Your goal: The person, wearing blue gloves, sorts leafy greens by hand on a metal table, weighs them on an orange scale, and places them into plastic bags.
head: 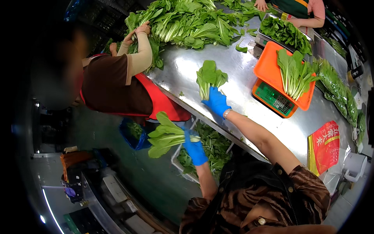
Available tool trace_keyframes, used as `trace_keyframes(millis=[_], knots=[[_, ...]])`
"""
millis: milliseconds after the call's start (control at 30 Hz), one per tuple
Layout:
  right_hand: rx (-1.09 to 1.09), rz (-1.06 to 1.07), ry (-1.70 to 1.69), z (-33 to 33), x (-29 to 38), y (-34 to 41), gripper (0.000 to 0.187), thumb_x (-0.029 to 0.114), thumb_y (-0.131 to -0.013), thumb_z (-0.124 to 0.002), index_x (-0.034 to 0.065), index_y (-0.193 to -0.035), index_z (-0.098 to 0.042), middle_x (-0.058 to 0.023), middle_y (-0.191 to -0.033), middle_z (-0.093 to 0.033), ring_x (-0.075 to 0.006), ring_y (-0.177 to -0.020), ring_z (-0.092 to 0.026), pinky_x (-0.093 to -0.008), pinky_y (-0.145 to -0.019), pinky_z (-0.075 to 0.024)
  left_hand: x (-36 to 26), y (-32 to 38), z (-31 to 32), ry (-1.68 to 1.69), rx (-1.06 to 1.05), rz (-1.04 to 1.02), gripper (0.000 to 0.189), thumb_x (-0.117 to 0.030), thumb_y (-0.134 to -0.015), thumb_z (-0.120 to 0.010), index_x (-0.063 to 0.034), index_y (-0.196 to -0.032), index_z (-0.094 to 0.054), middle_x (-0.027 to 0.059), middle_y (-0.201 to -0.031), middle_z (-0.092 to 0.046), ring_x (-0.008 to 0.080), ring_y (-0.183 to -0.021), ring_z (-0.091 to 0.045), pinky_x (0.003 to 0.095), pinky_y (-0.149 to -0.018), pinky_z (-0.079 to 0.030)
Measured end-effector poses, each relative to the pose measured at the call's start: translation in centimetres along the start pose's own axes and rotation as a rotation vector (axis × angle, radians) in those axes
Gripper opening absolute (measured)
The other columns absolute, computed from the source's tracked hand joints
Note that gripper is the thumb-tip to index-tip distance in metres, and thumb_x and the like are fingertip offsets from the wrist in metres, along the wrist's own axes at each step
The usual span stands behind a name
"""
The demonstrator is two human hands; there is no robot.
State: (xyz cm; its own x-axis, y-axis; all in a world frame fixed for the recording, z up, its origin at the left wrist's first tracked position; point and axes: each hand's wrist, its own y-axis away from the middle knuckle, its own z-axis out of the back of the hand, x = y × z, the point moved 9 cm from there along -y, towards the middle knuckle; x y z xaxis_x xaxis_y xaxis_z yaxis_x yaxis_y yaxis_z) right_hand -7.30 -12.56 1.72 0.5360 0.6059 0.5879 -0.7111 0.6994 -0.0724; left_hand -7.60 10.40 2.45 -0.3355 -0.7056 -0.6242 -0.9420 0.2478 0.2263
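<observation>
My left hand (193, 146), in a blue glove, grips a bunch of leafy greens (166, 136) by its pale stems, off the table's front edge and above a white crate. Over the metal table, my right hand (216, 102), also blue-gloved, is closed on the stem ends of a smaller bunch of greens (209, 74). To the right of that hand stands an orange digital scale (274, 102); its orange tray (264, 63) holds another bunch of greens (295, 76).
A large heap of greens (190, 26) covers the far part of the metal table (184, 61). A co-worker (117, 84) stands close at the left, another person (315, 13) at the far right. Below the edge are a crate of greens (210, 146) and a blue bag (133, 142). Bagged greens (336, 84) lie at right.
</observation>
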Motion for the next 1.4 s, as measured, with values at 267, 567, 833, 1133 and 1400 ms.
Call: trace_keyframes(millis=[267, 567, 833, 1133, 1400], knots=[[0.098, -0.474, -0.949, 0.3, -10.4, 2.0, 0.020, 0.020, -0.077, -0.056, 0.0011, -0.084, -0.056, -0.0099, -0.070, -0.059, -0.0157, -0.060, -0.057, -0.0261, -0.057, -0.0467, 3.9, 1.2, 0.4, -0.046, -0.070, 0.152, 0.017, -0.015, -0.083, -0.052, -0.0045, -0.097, -0.050, 0.0012, -0.074, -0.049, 0.0095, -0.064, -0.044, 0.0233, -0.057, -0.037], [0.329, -0.430, -1.434, 4.7, -9.3, 6.6, 0.025, 0.018, -0.083, -0.051, 0.0003, -0.101, -0.052, -0.0083, -0.090, -0.058, -0.0106, -0.074, -0.054, -0.0226, -0.068, -0.0459, 9.0, 2.2, -2.1, -0.166, -0.040, 0.325, 0.016, -0.016, -0.083, -0.052, -0.0043, -0.094, -0.049, 0.0060, -0.086, -0.054, 0.0129, -0.072, -0.050, 0.0267, -0.063, -0.043], [0.228, -0.282, -1.297, 6.7, -7.6, 8.0, 0.023, 0.014, -0.082, -0.052, -0.0002, -0.101, -0.053, -0.0075, -0.086, -0.058, -0.0112, -0.073, -0.055, -0.0232, -0.067, -0.0455, 9.2, 2.4, -5.3, -0.265, 0.078, 0.301, 0.020, -0.008, -0.083, -0.050, -0.0001, -0.101, -0.047, 0.0124, -0.104, -0.051, 0.0177, -0.083, -0.052, 0.0321, -0.075, -0.043], [-0.090, 0.294, -0.318, 9.6, -1.4, 12.7, 0.024, 0.007, -0.077, -0.051, 0.0082, -0.101, -0.052, -0.0115, -0.081, -0.054, -0.0233, -0.068, -0.054, -0.0298, -0.060, -0.0437, 9.8, 3.6, -7.9, -0.327, 0.191, 0.274, 0.031, -0.006, -0.080, -0.053, 0.0064, -0.108, -0.047, 0.0134, -0.105, -0.052, 0.0177, -0.091, -0.052, 0.0286, -0.079, -0.042], [0.005, -0.055, -0.757, 7.2, -4.6, 13.1, 0.017, 0.010, -0.073, -0.056, 0.0045, -0.089, -0.055, -0.0117, -0.075, -0.054, -0.0219, -0.062, -0.053, -0.0301, -0.056, -0.0423, 10.1, 3.8, -7.2, -0.294, 0.163, 0.281, 0.039, -0.002, -0.079, -0.052, 0.0074, -0.115, -0.039, 0.0177, -0.107, -0.051, 0.0216, -0.092, -0.053, 0.0299, -0.079, -0.043]])
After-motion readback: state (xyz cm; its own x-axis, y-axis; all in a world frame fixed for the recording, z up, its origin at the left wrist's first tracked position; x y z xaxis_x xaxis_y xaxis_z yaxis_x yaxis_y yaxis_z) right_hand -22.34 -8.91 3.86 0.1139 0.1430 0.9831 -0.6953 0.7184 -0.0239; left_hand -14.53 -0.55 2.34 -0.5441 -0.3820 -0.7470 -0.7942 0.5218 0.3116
